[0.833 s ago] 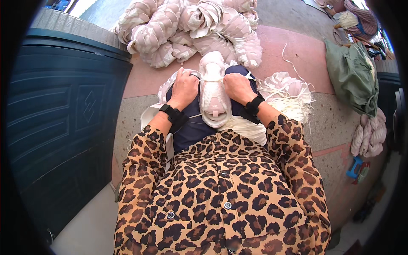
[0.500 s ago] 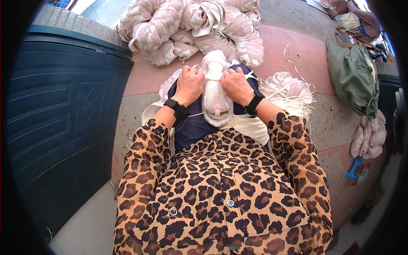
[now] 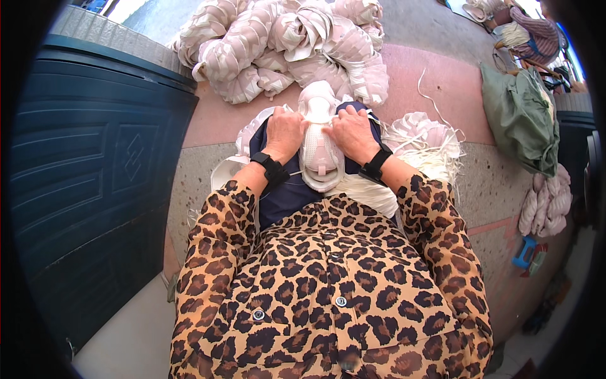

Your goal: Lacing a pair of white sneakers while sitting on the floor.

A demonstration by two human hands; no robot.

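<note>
Plainly, in the head view, a pale pink shoe lies over the dark trousers, its long axis running near to far, one rounded end facing the leopard-print shirt, the other the bundles; I cannot tell which is the toe. The left hand and right hand sit at its middle, fingers curled closed, pinching a white lace across it. The floor is pink and speckled grey. A dark blue door stands left, a green bag right.
</note>
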